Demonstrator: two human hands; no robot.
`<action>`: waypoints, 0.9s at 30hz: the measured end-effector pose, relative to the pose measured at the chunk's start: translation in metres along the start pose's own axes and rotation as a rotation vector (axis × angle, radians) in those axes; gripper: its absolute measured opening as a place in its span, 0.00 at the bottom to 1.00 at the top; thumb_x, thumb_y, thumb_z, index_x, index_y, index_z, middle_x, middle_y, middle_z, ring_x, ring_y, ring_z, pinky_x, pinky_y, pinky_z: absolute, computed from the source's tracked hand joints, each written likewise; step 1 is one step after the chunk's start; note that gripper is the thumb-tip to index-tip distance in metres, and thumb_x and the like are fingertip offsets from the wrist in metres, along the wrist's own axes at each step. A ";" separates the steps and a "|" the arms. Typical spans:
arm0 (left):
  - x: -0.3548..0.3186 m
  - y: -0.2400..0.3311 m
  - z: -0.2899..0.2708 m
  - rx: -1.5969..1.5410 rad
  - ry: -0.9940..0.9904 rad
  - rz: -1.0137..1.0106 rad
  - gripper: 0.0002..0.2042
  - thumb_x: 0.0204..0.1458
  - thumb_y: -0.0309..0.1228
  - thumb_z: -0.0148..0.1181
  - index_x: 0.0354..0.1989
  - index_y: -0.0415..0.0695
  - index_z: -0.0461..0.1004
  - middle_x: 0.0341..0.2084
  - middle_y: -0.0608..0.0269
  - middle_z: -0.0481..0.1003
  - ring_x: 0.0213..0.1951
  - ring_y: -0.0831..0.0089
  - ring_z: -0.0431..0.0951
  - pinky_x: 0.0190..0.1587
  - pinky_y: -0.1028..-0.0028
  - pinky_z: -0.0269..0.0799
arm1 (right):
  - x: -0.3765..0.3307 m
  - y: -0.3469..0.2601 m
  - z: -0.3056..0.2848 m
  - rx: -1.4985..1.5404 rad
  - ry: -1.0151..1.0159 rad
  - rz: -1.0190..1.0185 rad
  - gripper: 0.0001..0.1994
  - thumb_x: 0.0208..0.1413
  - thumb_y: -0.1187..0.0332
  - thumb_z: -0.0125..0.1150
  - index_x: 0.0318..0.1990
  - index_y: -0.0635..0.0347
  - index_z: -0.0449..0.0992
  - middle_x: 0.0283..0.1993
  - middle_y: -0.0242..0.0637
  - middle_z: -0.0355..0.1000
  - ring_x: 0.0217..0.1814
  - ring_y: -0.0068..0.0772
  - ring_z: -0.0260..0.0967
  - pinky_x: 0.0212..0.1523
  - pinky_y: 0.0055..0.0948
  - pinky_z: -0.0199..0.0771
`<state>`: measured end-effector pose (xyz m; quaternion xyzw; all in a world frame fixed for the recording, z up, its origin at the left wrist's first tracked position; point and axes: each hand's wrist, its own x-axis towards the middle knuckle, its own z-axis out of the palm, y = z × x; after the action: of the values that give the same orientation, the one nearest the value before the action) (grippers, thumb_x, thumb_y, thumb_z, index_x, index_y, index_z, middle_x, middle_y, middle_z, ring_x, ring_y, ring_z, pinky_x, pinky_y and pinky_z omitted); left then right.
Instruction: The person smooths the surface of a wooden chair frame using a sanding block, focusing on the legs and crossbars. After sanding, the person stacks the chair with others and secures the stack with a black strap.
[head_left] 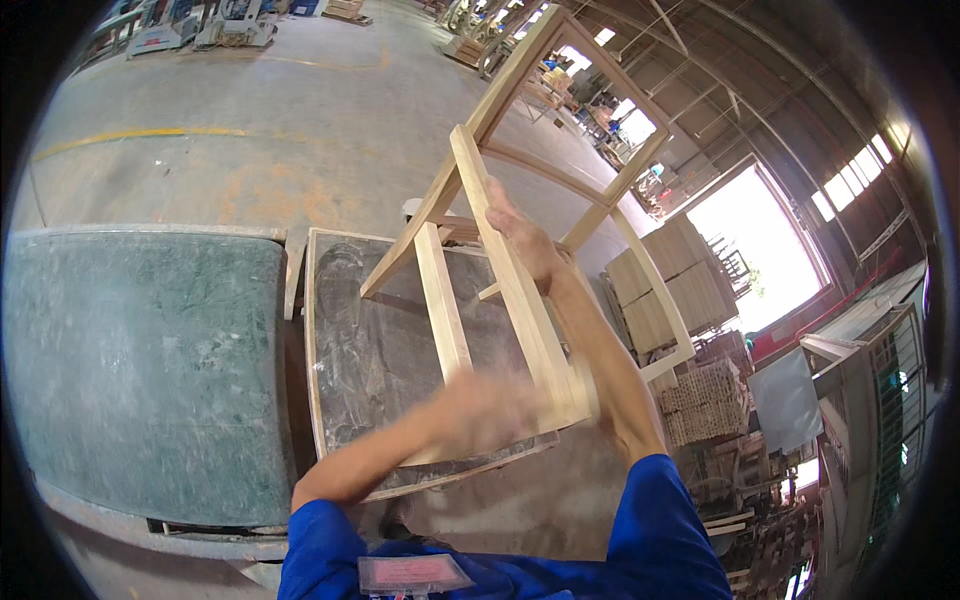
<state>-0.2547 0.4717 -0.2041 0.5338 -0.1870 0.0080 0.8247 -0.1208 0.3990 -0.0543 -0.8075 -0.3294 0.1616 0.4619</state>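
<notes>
A pale unfinished wooden chair frame (520, 290) lies tipped over a dusty dark board (370, 350) in front of me. My right hand (520, 232) grips one long rail of the frame near its middle, arm stretched forward. My left hand (480, 408) is blurred with motion and sits at the near end of the frame, by the lower rails. Whether it grips the wood cannot be told. Both sleeves are blue.
A large green-grey stone-like slab (140, 370) lies to my left. Stacks of pale wooden parts (670, 290) and finished frames (710, 400) stand at the right. The concrete workshop floor (250, 130) stretches ahead, with machines at the far edge.
</notes>
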 end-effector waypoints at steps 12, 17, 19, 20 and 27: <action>0.022 -0.013 0.004 0.482 0.025 0.743 0.23 0.53 0.39 0.62 0.60 0.51 0.72 0.31 0.63 0.79 0.26 0.72 0.78 0.33 0.69 0.76 | -0.021 0.030 -0.036 -0.323 0.019 -0.051 0.39 0.64 0.53 0.44 0.74 0.58 0.33 0.79 0.37 0.30 0.80 0.34 0.31 0.72 0.42 0.48; -0.024 0.001 0.013 0.411 0.079 0.373 0.25 0.54 0.32 0.60 0.62 0.47 0.67 0.32 0.57 0.77 0.28 0.66 0.78 0.29 0.71 0.74 | -0.007 0.010 -0.009 0.178 -0.011 0.074 0.37 0.65 0.57 0.43 0.75 0.56 0.33 0.79 0.38 0.31 0.79 0.37 0.38 0.69 0.46 0.56; -0.079 0.008 0.049 0.317 0.019 0.467 0.29 0.54 0.24 0.58 0.66 0.41 0.61 0.44 0.45 0.76 0.36 0.51 0.81 0.39 0.63 0.77 | -0.005 0.000 0.000 0.245 0.003 0.120 0.36 0.66 0.59 0.42 0.75 0.54 0.33 0.78 0.39 0.33 0.77 0.41 0.45 0.66 0.46 0.61; -0.098 0.028 0.068 0.342 0.097 0.421 0.30 0.53 0.24 0.58 0.67 0.40 0.59 0.49 0.42 0.75 0.41 0.47 0.80 0.43 0.61 0.76 | -0.009 0.001 -0.002 0.264 0.009 0.105 0.35 0.66 0.59 0.41 0.75 0.50 0.32 0.77 0.41 0.36 0.73 0.44 0.51 0.64 0.46 0.64; -0.147 0.001 0.104 0.230 0.388 -0.057 0.32 0.58 0.26 0.51 0.71 0.37 0.47 0.39 0.38 0.76 0.36 0.45 0.79 0.41 0.60 0.75 | 0.000 0.007 0.008 0.429 -0.068 0.003 0.32 0.66 0.63 0.37 0.75 0.45 0.36 0.63 0.52 0.59 0.48 0.47 0.76 0.51 0.44 0.78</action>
<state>-0.4228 0.4079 -0.2127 0.6177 -0.0077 0.1085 0.7789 -0.1222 0.4018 -0.0646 -0.6852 -0.3015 0.2558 0.6117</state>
